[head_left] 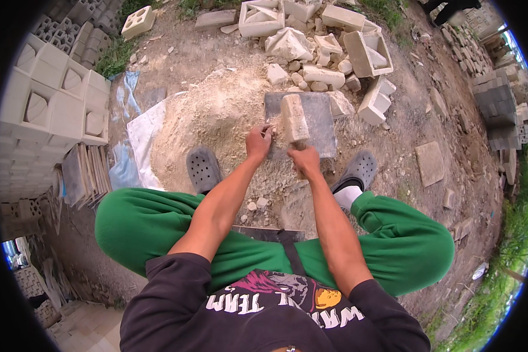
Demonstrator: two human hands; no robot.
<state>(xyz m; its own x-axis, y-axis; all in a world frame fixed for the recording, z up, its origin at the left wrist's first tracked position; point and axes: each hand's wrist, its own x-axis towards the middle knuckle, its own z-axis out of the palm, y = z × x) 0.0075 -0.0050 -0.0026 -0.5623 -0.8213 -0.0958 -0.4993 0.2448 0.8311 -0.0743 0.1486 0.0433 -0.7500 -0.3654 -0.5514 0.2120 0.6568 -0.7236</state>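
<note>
My right hand (304,160) is closed round the handle of a mallet with a long, pale, dusty block-shaped head (294,117). The head is over a dark flat slab (325,132) lying on the ground between my feet. At the slab's left edge, my left hand (259,142) has its fingers curled together beside crumbs of pale rubble; whatever they pinch is too small to make out. A heap of crushed, sandy rubble (208,114) spreads to the left of the slab, partly on a white sheet (146,132).
Broken pale blocks (322,76) pile up beyond the slab, with a hollow block (368,54) at their right. Stacked patterned blocks (58,88) rise at the left, near leaning thin boards (88,173). My grey clogs (204,169) flank the work area. A flat stone (430,163) lies right.
</note>
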